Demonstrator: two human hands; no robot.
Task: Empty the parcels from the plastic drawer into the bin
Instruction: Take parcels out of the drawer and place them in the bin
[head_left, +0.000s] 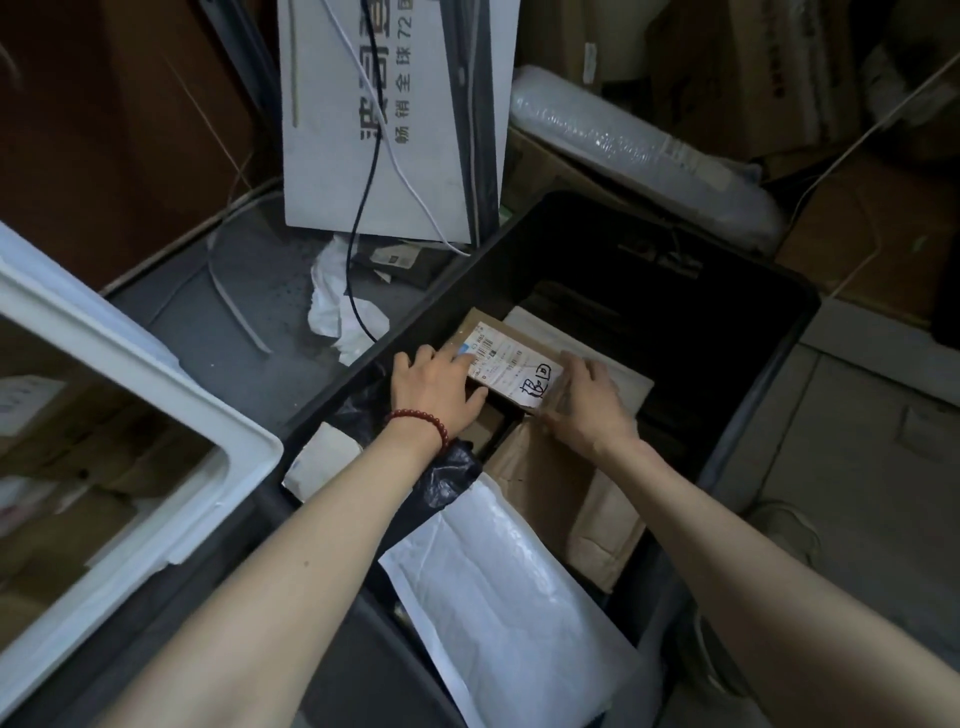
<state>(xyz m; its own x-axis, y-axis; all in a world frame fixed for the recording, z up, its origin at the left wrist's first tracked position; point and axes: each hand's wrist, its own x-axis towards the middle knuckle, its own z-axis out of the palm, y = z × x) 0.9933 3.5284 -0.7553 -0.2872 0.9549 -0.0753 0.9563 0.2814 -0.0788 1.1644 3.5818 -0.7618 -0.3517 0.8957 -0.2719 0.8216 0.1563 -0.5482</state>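
A small brown cardboard parcel (511, 364) with a white shipping label and black handwriting sits inside the black bin (769, 358), above other packages. My left hand (436, 387), with a red bead bracelet at the wrist, holds the parcel's left end, fingers over the label and thumb under the edge. My right hand (584, 402) grips its right end. Below them lie a white padded mailer (498, 587), brown paper parcels (566, 499) and a black plastic bag (447, 478). The white plastic drawer (156, 395) stands at the left with cardboard boxes showing inside.
A white printed carton (395, 114) leans upright behind the bin, with black and white cables hanging across it. Crumpled white paper (337, 306) lies on the grey floor. A bubble-wrap roll (644, 156) and brown cartons crowd the back right. A pale cabinet stands at the right.
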